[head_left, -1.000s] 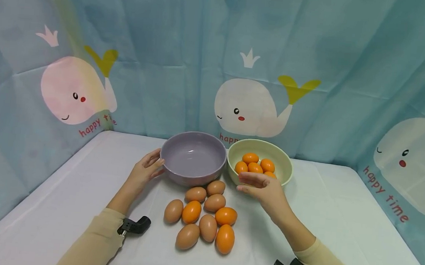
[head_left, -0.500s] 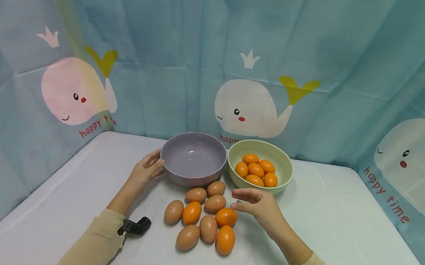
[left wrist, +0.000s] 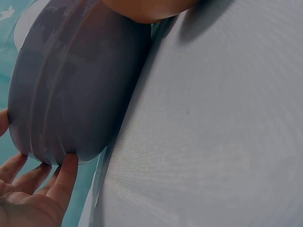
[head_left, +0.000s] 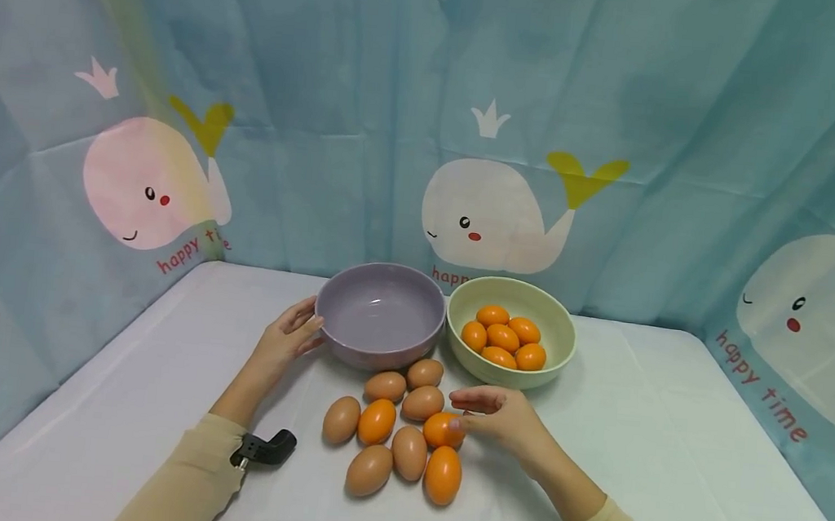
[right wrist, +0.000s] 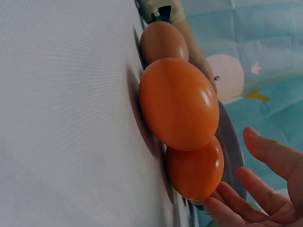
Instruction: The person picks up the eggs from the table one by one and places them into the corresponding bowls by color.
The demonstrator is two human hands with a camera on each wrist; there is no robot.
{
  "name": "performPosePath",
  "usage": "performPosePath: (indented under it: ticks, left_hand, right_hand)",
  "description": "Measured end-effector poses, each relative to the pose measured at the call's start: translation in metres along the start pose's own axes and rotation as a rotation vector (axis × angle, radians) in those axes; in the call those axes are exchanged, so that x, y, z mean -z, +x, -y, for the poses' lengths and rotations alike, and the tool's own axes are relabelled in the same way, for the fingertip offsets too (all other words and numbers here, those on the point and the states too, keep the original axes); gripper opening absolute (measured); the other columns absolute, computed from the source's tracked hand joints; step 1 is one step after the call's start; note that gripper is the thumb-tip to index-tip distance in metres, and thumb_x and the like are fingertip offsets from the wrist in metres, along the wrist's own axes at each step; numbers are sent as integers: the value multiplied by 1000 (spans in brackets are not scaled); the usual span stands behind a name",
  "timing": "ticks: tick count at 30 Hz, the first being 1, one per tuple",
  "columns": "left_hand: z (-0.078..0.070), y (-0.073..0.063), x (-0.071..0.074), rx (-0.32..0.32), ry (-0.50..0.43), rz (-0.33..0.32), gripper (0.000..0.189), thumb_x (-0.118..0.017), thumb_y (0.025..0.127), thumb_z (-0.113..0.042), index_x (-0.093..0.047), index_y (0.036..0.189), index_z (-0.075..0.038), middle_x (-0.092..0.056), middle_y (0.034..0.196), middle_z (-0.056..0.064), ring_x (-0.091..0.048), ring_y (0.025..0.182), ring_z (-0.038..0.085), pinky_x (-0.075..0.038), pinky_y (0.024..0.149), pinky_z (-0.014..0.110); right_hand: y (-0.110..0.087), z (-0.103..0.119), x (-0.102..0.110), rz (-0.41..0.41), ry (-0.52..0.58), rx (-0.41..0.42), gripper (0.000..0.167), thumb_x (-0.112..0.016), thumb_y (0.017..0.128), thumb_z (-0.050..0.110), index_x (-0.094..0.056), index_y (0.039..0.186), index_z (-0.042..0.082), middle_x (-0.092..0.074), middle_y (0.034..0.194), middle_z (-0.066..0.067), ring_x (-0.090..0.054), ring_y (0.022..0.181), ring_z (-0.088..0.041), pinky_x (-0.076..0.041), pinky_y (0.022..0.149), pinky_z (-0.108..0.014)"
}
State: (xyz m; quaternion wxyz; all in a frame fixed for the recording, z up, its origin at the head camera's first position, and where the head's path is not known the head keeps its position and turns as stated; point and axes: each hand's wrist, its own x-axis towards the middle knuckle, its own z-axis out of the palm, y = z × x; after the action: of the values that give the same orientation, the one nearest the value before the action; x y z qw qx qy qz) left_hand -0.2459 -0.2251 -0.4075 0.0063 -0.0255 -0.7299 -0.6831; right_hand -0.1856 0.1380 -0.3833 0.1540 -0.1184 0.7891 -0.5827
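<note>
Lying on its side on the table, a glossy, smooth orange egg (head_left: pixel 438 431) is the thing nearest the person's right hand (head_left: pixel 502 419). I read that hand's fingers as open, thumb spread well away from them in the right wrist feed; the thumb overlaps the egg in my head view, but I cannot tell whether it touches.

I count nine eggs on the table: three orange and six matte brown. The second orange egg (head_left: pixel 442 475) lies just below the first, towards the person; the third orange egg (head_left: pixel 377 422) sits further left among the brown eggs (head_left: pixel 409 453).

Beyond the group stand two bowls. The round, glossy purple bowl (head_left: pixel 381 349) has the left hand (head_left: pixel 286 338) at its left side, fingers loosely extended, tips against the outer wall. Just right of it is the round pale-green bowl (head_left: pixel 564 337), holding six more orange eggs (head_left: pixel 503 338), so I make it nine orange in all.

Under everything is a white-covered table (head_left: pixel 668 444). Two beige sleeves (head_left: pixel 183 471) reach in, each with a black wrist device (head_left: pixel 266 446). Behind hangs a blue curtain (head_left: pixel 316 56) printed with three pale whales (head_left: pixel 491 213).
</note>
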Motion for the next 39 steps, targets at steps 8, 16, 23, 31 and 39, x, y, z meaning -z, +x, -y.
performPosePath:
  ticks: [8, 16, 23, 31, 39]
  left_hand:
    - [0, 1, 0, 6, 12, -3, 67, -53, 104, -28, -21, 159, -8, -23, 165, 12, -28, 152, 27, -45, 113, 37]
    - [1, 2, -1, -6, -5, -3, 66, -53, 104, -25, -21, 158, -6, -23, 165, 15, -28, 151, 29, -53, 101, 19]
    - [2, 3, -1, -16, -16, 1, 65, -53, 104, -24, -22, 158, -5, -24, 164, 16, -30, 150, 30, -54, 95, 14]
    - [0, 2, 0, -12, -15, 9, 66, -53, 104, -25, -21, 158, -5, -24, 165, 15, -29, 150, 29, -52, 103, 22]
    - [1, 3, 0, -5, -16, 5, 66, -53, 104, -25, -21, 158, -6, -24, 165, 15, -31, 150, 29, -54, 99, 17]
  right_hand:
    - [1, -4, 0, 28, 7, -27, 50, -82, 81, 16, -65, 124, -5, -69, 124, -21, -68, 112, -24, -59, 95, -32]
    - [4, -11, 1, 35, -15, -67, 49, -83, 80, 17, -67, 121, -5, -73, 116, -16, -70, 102, -16, -60, 86, -26]
    - [6, -16, 1, 42, -23, -67, 45, -84, 79, 17, -71, 118, -1, -76, 107, -11, -69, 89, -10, -60, 78, -23]
    - [6, -15, -1, 2, -36, -81, 43, -85, 78, 18, -73, 115, 1, -77, 105, -10, -69, 86, -10, -62, 78, -26]
    - [3, -7, 1, -17, -53, -67, 43, -85, 78, 19, -73, 115, 0, -76, 108, -11, -70, 90, -10, -61, 79, -25]
